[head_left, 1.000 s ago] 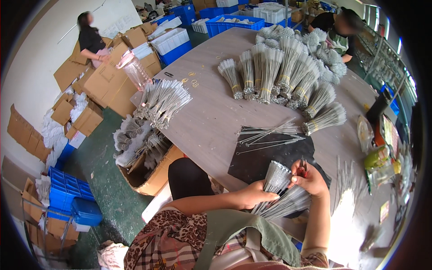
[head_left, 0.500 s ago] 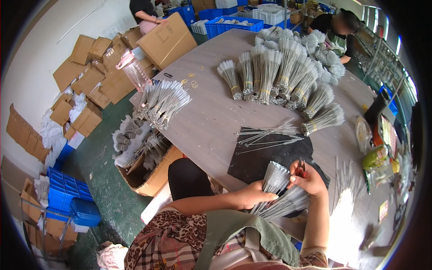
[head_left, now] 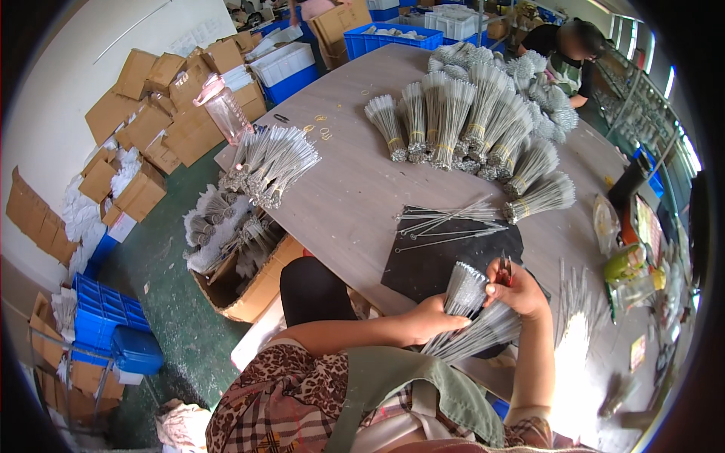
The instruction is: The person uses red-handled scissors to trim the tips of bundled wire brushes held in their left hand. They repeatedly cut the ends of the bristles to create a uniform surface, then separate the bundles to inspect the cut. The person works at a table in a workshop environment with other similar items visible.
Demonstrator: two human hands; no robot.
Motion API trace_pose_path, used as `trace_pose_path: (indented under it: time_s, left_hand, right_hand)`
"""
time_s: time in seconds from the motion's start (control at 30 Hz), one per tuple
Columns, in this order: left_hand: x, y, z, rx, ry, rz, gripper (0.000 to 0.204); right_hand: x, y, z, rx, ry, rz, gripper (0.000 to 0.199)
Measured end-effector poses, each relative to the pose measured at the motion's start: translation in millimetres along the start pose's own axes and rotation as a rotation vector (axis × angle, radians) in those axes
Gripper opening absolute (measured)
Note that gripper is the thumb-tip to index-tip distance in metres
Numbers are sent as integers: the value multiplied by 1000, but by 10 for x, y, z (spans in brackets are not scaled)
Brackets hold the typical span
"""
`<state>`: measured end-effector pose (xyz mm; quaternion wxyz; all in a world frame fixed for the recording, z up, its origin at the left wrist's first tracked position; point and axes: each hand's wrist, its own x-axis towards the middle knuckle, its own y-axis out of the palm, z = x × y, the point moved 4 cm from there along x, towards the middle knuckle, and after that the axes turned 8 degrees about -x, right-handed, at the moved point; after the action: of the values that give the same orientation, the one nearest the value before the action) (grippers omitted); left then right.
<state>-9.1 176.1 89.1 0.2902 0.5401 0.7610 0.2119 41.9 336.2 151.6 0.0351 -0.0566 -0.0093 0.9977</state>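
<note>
My left hand [head_left: 432,320] is closed around a bundle of thin wire brushes [head_left: 467,290], its end pointing up and away from me. More brushes [head_left: 483,332] fan out just below that hand. In my right hand [head_left: 522,293], close beside the bundle's upper end, is a pair of red-handled pliers [head_left: 504,273], jaws upward. Beyond both hands a black mat [head_left: 411,272] lies on the table, with several loose loop-ended brushes [head_left: 453,225] across it.
Tied brush bundles [head_left: 453,121] stand at the far side of the table [head_left: 340,151]; another group [head_left: 276,166] sits on its left edge near a pink bottle [head_left: 223,109]. An open carton [head_left: 257,283] is beside my leg. A co-worker [head_left: 563,60] sits at far right.
A person at the back left has moved away with a large cardboard box, uncovering a white-and-blue crate. My hands keep nearly the same place and hold.
</note>
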Motion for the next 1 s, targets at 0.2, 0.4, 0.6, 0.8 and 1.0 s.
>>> trace_pose_path:
  time_s: [0.2,0.4,0.6,0.8,1.0]
  left_hand:
    - [122,121,0,-26,28,-52,28]
    - [-10,-5,-49,-155,-111,43,37]
    - [62,-193,2,-316,-270,184,38]
    - [59,-225,45,-242,-233,166,39]
    - [-50,-188,-17,-213,-201,132,36]
  right_hand:
    - [84,-143,6,-35,55,62,25]
    - [86,20,12,-39,45,34,27]
    - [106,68,42,-27,53,34,26]
    - [54,58,15,-13,38,-2,23]
    - [-13,79,7,3,25,-16,22]
